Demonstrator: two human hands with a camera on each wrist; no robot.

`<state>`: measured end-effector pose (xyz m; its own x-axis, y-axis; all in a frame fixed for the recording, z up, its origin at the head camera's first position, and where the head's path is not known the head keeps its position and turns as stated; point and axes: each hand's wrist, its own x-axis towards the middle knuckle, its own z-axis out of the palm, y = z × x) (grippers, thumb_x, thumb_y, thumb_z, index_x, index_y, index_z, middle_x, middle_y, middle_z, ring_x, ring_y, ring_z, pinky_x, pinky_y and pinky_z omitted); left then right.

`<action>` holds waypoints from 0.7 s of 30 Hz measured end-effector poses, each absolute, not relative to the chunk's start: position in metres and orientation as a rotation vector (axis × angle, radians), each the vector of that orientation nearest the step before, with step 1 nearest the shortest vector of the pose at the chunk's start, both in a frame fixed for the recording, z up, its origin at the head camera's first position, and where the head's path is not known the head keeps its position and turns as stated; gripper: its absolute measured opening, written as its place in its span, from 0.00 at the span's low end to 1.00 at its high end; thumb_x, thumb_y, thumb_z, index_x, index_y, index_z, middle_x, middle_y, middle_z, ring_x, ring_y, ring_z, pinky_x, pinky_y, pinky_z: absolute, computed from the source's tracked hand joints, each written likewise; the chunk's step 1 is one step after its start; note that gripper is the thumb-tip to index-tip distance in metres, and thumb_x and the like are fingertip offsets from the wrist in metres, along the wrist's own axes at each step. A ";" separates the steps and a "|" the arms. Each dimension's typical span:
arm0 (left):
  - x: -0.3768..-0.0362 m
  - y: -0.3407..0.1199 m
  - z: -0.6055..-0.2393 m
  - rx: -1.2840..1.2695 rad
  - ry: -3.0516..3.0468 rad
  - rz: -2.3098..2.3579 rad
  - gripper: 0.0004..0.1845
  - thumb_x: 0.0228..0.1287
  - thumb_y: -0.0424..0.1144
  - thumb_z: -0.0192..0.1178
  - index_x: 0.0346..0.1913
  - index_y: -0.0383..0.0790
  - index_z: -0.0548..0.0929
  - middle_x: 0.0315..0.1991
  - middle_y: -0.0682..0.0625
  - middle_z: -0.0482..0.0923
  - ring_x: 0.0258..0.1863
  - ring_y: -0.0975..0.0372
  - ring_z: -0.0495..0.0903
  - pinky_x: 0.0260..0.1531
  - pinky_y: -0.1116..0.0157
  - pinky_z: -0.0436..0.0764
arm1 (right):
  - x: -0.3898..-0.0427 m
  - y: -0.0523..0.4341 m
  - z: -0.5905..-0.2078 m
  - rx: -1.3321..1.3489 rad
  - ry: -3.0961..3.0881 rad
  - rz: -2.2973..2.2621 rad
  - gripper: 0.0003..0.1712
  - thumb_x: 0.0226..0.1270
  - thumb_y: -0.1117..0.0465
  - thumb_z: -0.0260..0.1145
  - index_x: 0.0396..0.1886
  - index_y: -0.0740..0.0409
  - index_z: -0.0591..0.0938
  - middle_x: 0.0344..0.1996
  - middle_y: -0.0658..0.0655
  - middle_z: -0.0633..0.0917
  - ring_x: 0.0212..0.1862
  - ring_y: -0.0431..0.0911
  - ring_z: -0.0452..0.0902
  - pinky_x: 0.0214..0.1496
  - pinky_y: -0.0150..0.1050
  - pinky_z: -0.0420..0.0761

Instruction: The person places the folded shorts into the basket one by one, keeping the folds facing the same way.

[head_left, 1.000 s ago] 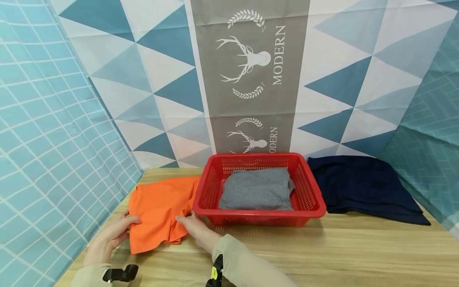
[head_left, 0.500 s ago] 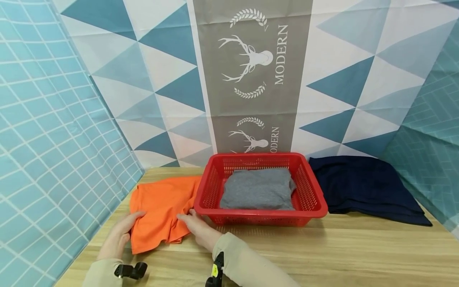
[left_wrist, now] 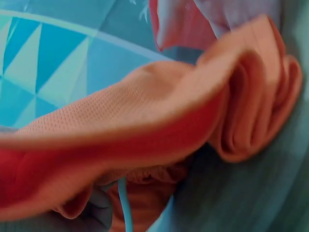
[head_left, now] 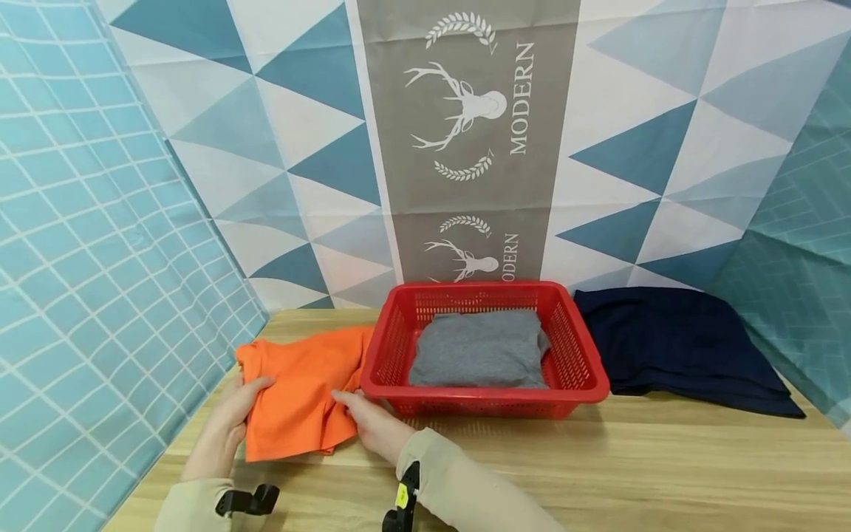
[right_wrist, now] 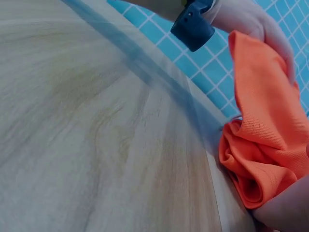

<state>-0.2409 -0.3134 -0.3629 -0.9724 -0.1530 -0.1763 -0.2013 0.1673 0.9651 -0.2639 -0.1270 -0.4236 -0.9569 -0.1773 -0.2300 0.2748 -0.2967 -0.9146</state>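
An orange cloth (head_left: 292, 403) lies crumpled on the wooden table (head_left: 665, 458), left of a red basket (head_left: 485, 391). My left hand (head_left: 255, 388) grips the cloth's left edge, thumb on top. My right hand (head_left: 342, 399) pinches the bunched right edge close to the basket's front left corner. The left wrist view is filled by the blurred orange cloth (left_wrist: 145, 111). In the right wrist view the orange cloth (right_wrist: 260, 145) hangs folded between my left hand (right_wrist: 256, 21) above and part of my right hand at the lower corner.
A folded grey garment (head_left: 479, 347) lies inside the basket. A dark navy garment (head_left: 671, 347) is spread on the table to its right. Patterned curtains wall in the back and both sides. Bare wood (right_wrist: 96, 145) runs along the near edge.
My left hand has slid forward along the cloth's left edge and taken hold of it, so that side has bunched inward. The right hand has barely moved.
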 end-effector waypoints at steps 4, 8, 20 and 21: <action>-0.234 -0.306 -0.352 -0.326 2.386 1.996 0.18 0.66 0.38 0.47 0.55 0.34 0.60 0.30 0.60 0.72 0.29 0.69 0.76 0.33 0.69 0.77 | -0.260 -0.127 -0.422 0.045 1.575 -2.267 0.10 0.56 0.61 0.65 0.33 0.58 0.73 0.33 0.51 0.76 0.36 0.44 0.71 0.41 0.34 0.71; -0.228 -0.299 -0.341 -0.279 2.421 2.006 0.16 0.67 0.37 0.46 0.54 0.35 0.60 0.31 0.60 0.72 0.29 0.70 0.76 0.33 0.69 0.77 | -0.256 -0.126 -0.418 -0.030 1.459 -2.210 0.22 0.60 0.58 0.61 0.50 0.62 0.66 0.41 0.58 0.76 0.43 0.49 0.72 0.49 0.41 0.71; -0.206 -0.279 -0.314 -0.259 2.352 2.173 0.16 0.67 0.38 0.49 0.54 0.46 0.59 0.34 0.64 0.72 0.32 0.71 0.77 0.35 0.70 0.78 | -0.244 -0.123 -0.404 -0.059 1.225 -2.227 0.27 0.60 0.51 0.61 0.51 0.66 0.70 0.45 0.62 0.78 0.48 0.50 0.74 0.53 0.43 0.71; -0.204 -0.278 -0.311 -0.251 2.337 2.197 0.15 0.67 0.39 0.49 0.53 0.47 0.60 0.33 0.64 0.73 0.33 0.71 0.77 0.35 0.70 0.78 | -0.242 -0.123 -0.402 -0.066 1.204 -2.227 0.28 0.60 0.51 0.62 0.51 0.66 0.71 0.45 0.61 0.78 0.48 0.50 0.74 0.53 0.43 0.71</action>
